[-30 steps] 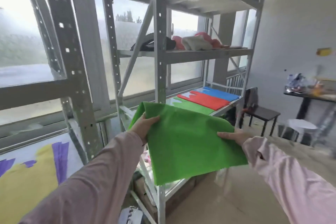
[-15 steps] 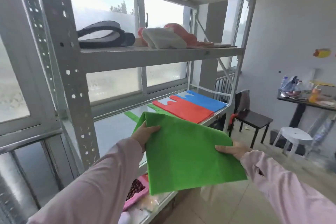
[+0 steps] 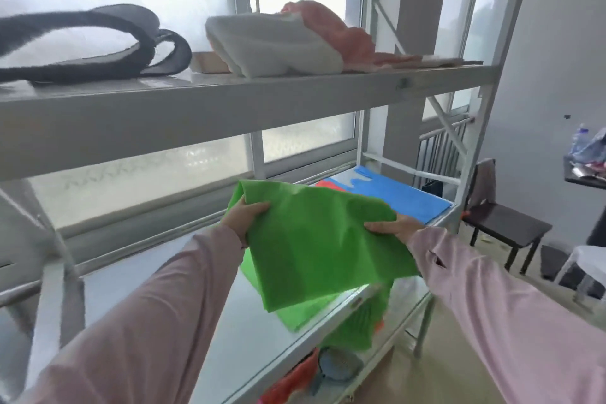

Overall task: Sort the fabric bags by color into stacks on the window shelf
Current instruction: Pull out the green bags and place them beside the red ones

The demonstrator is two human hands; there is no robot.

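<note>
I hold a green fabric bag [image 3: 314,246] flat above the white window shelf [image 3: 203,289]. My left hand [image 3: 244,218] grips its left edge and my right hand [image 3: 395,228] pinches its right edge. Under it lies another green bag [image 3: 301,316] on the shelf, mostly covered. Farther along the shelf a red bag [image 3: 329,185] shows only a corner, and a blue bag [image 3: 403,195] lies beyond it at the shelf's far end.
The upper shelf [image 3: 229,98] carries a black strap [image 3: 98,49], a folded white cloth [image 3: 275,46] and a pink cloth [image 3: 334,33]. A dark chair [image 3: 505,226] stands at the right. Colourful items [image 3: 295,380] sit on the lower shelf.
I have stepped closer to the rack and brought the green bag forward over the shelf, so it now covers the green stack and most of the red bag.
</note>
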